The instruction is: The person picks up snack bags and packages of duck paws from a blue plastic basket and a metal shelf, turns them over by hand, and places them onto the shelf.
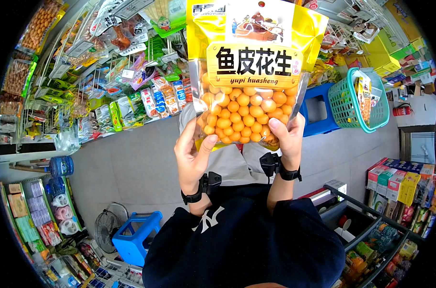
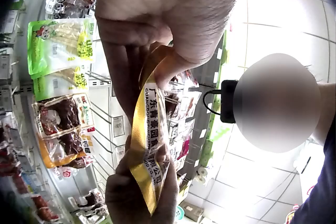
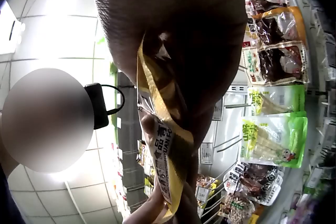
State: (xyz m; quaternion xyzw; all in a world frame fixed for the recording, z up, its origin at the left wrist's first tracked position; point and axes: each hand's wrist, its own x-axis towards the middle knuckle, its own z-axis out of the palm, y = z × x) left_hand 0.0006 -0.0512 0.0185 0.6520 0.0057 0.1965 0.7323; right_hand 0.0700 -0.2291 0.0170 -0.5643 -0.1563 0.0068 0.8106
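Observation:
A yellow bag of coated peanuts is held up in front of the chest, printed front facing the head camera, round orange nuts showing through its clear lower half. My left hand pinches its lower left corner, thumb on the front. At the lower right corner, my right hand grips it the same way. From below, the left wrist view shows the bag's gold bottom seam running between both hands. The right wrist view has the same bottom edge, with the right palm in shadow above it.
Hanging snack packs fill the rack ahead and to the left. A green basket holding packs stands on a blue stool at the right. Behind on the left are another blue stool and a fan.

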